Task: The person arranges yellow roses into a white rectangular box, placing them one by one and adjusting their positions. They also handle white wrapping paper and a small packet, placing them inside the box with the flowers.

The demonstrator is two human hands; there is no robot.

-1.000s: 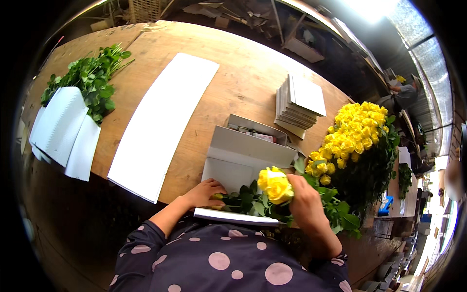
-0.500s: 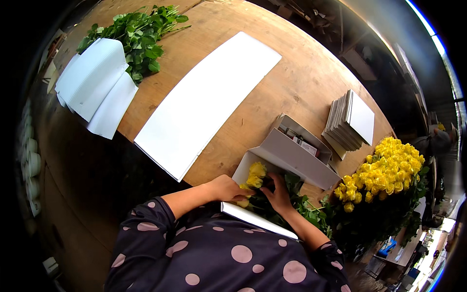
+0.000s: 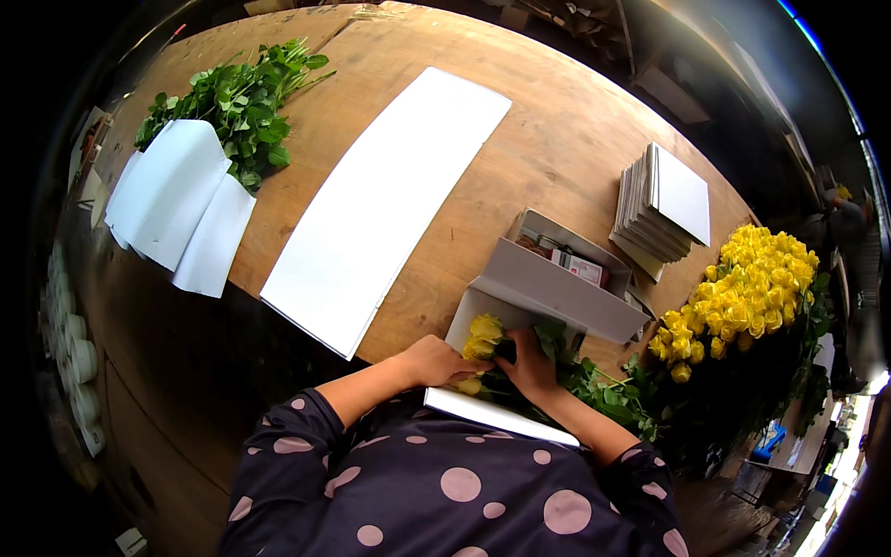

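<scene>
My left hand (image 3: 436,360) and my right hand (image 3: 531,364) are both down on a small bunch of yellow roses (image 3: 481,338) lying on a white sheet (image 3: 501,418) at the near edge of the wooden table (image 3: 557,139). The left hand rests by the yellow heads. Closed around the green leafy stems (image 3: 603,381) just behind the heads is the right hand. The fingertips of both hands are partly hidden by the flowers.
A white open box (image 3: 557,283) sits just beyond the hands. A large mass of yellow roses (image 3: 752,288) stands right, a stack of white sheets (image 3: 664,200) behind it. A long white sheet (image 3: 385,200) lies mid-table, green foliage (image 3: 237,97) and curved white sheets (image 3: 172,200) at left.
The roses, held upright in my right hand a second ago, now lie low on the white sheet. Both hands have closed in on them, and the view has tilted down.
</scene>
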